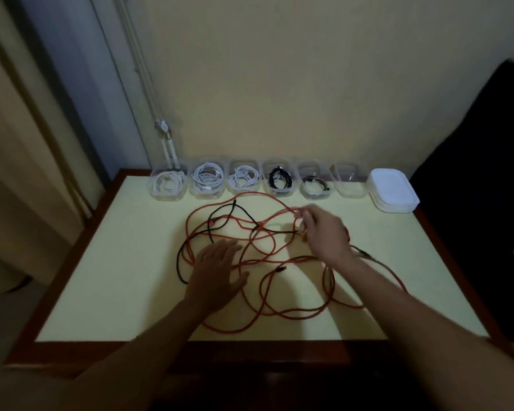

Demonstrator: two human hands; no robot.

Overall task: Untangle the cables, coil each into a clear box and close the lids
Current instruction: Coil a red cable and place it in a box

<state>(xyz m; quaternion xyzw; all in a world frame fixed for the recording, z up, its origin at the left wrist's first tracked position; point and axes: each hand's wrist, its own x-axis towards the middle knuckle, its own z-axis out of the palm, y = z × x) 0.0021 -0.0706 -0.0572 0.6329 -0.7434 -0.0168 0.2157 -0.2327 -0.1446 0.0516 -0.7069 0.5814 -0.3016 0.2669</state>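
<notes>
The red cable tangle (291,315) sprawls mid-worktop (116,277), widest left to right, with one black cable (178,264) threading its left part. The left hand (217,271) rests flat on it, fingers spread. The right hand (324,232), blurred, pinches a far loop. Behind stand six clear boxes (205,194), five holding coils, and one stack of lids (393,192).

counter (101,277) is showing pale yellow inside a red-brown rim | big tangled cable (282,315) is glowing orange-red | thinner cable (177,264) is threading black through it | three clear boxes (195,191) on the left are holding white coils (208,175) | next box (280,191) is holding a black coil (278,176) | lid stack (393,192) is sitting white | wall (279,84) is looking cream
</notes>
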